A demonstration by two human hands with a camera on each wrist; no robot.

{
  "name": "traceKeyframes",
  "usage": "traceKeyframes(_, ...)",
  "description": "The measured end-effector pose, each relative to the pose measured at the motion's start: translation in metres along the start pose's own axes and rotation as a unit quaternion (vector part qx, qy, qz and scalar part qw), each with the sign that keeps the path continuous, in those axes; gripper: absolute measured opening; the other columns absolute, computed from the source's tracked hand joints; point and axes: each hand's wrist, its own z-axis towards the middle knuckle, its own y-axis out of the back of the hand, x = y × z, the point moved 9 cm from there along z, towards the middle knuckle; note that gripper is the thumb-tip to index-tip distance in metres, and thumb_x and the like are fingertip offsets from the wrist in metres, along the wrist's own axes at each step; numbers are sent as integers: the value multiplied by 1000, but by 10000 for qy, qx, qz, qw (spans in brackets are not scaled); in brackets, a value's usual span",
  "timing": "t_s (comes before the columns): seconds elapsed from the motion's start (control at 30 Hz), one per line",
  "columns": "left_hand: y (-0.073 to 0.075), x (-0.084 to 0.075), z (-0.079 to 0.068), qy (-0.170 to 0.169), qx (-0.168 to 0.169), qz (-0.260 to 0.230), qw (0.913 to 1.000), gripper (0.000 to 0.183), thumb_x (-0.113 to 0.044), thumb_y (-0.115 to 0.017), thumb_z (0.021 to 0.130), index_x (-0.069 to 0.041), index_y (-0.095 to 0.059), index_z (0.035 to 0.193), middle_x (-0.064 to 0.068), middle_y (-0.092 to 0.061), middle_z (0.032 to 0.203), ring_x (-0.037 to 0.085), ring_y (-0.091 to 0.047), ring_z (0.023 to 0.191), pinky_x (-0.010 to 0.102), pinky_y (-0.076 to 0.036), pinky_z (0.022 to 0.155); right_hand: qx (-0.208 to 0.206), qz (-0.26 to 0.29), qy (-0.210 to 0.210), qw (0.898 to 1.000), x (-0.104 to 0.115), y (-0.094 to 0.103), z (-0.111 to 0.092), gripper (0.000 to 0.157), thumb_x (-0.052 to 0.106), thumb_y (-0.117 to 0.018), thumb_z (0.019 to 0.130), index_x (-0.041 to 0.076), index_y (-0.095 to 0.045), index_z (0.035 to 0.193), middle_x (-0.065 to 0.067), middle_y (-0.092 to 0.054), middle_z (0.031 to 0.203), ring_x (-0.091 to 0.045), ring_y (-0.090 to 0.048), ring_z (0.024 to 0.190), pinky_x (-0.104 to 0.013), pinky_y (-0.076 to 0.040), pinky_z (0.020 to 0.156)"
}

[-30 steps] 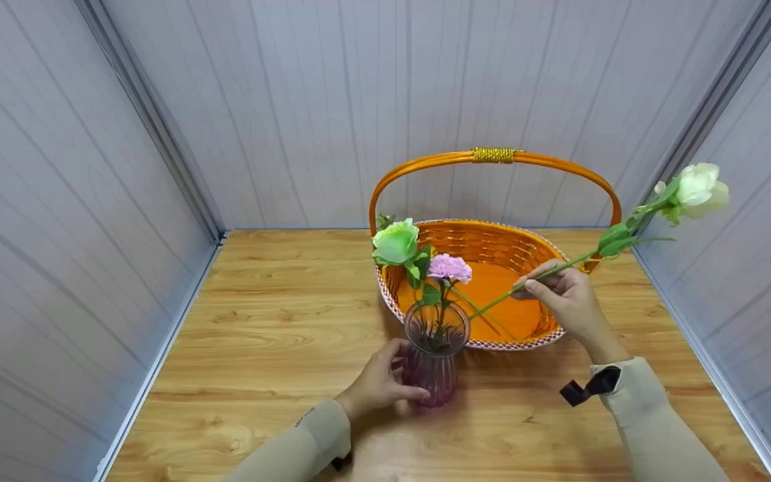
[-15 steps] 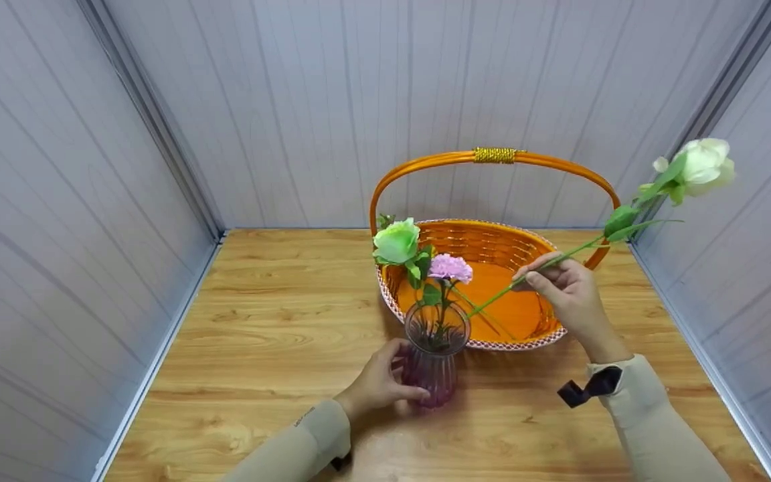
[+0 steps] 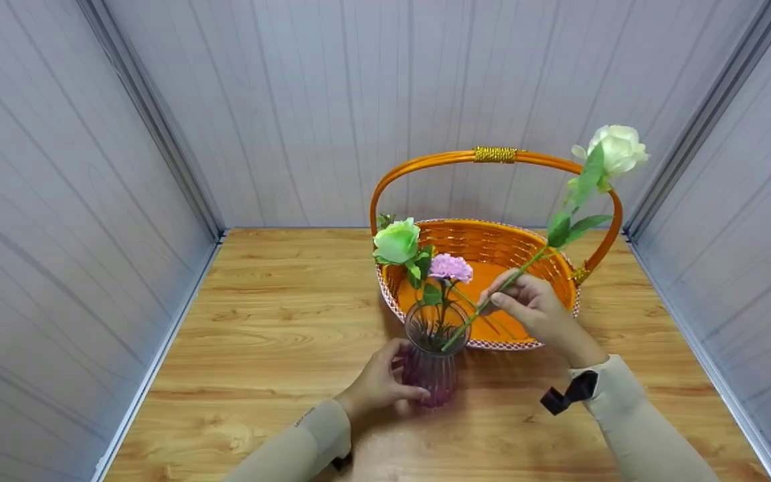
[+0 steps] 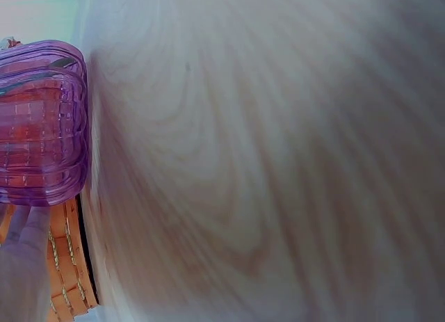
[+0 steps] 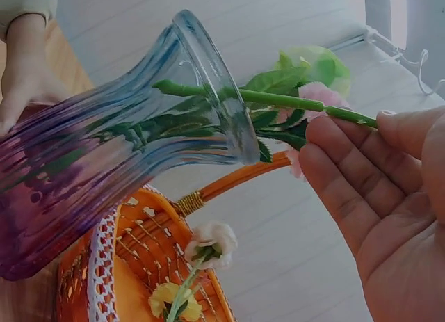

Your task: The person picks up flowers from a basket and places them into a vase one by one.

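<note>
My left hand [image 3: 379, 378] grips the lower part of a ribbed glass vase [image 3: 431, 378], clear above and purple below, which stands on the table. A green rose [image 3: 396, 242] and a pink carnation [image 3: 451, 268] rise from the vase. My right hand [image 3: 536, 308] pinches the green stem of a white rose [image 3: 620, 148] between thumb and fingers, the bloom tilted up to the right. In the right wrist view, that stem [image 5: 278, 99] passes through the vase's mouth, its cut end inside the glass. The left wrist view catches the purple vase base [image 4: 42, 127] at its edge.
Behind the vase stands an orange woven basket [image 3: 486, 244] with a tall arched handle [image 3: 425, 161]. Thin stems lie in it; a small white flower [image 5: 212, 242] and a yellow one [image 5: 174, 301] show there in the right wrist view. Panelled walls [image 3: 305, 120] enclose the wooden table [image 3: 278, 321].
My right hand has moved left toward the vase, and the white rose has swung left and more upright. Its stem end now overlaps the vase's mouth. My left hand stays put.
</note>
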Motion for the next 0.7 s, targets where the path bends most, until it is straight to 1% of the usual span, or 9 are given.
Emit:
traceKeyframes(0.07, 0, 0, 0, -4, -1, 7, 10000, 76, -16, -100, 76, -11, -56, 139, 9, -66, 141, 32, -60, 138, 56, -48, 125, 139, 59, 49, 9999, -1, -5, 2, 11, -15, -46, 108, -23, -53, 111, -3, -79, 111, -14, -78, 95, -29, -69, 87)
traceKeyframes(0.17, 0, 1, 0, 19, -14, -10, 10000, 75, -16, -100, 76, -11, -57, 138, 9, -66, 141, 32, -61, 139, 57, -47, 125, 260, -93, -41, 9996, -4, -12, 4, 13, -13, -45, 109, -20, -56, 112, -3, -79, 110, -13, -77, 94, -26, -68, 86)
traceKeyframes(0.3, 0, 1, 0, 56, -3, -53, 10000, 76, -17, -100, 77, -11, -57, 139, 9, -65, 142, 33, -60, 140, 58, -46, 126, 376, -365, -183, 9985, -7, -20, 6, 14, -10, -45, 111, -16, -57, 115, -13, -78, 108, -12, -75, 93, -25, -67, 84)
traceKeyframes(0.43, 0, 1, 0, 98, 24, -106, 9999, 76, -17, -100, 76, -12, -56, 139, 7, -65, 143, 32, -59, 141, 58, -45, 126, 302, -394, -387, 9980, -10, -27, 7, 14, -6, -45, 112, -17, -48, 119, -25, -76, 107, -11, -75, 94, -25, -67, 83)
traceKeyframes(0.53, 0, 1, 0, 140, 20, -112, 9998, 77, -18, -101, 75, -13, -57, 139, 6, -65, 143, 30, -60, 139, 57, -46, 126, 181, -417, -539, 9975, -11, -30, 9, 15, -3, -45, 113, -17, -43, 119, -30, -76, 107, -11, -75, 93, -25, -67, 83)
traceKeyframes(0.6, -1, 1, 0, 135, 10, -90, 9999, 77, -19, -101, 75, -13, -57, 138, 5, -66, 142, 30, -60, 139, 57, -47, 126, 145, -504, -557, 9971, -11, -32, 9, 15, -3, -44, 114, -17, -42, 119, -32, -75, 106, -13, -75, 90, -26, -67, 81)
traceKeyframes(0.7, -1, 0, 0, 115, 7, -74, 9999, 77, -19, -101, 75, -14, -57, 139, 5, -66, 143, 30, -60, 141, 57, -46, 126, 116, -763, -571, 9954, -11, -37, 11, 15, -2, -42, 115, -16, -46, 118, -34, -75, 104, -15, -73, 86, -26, -66, 77)
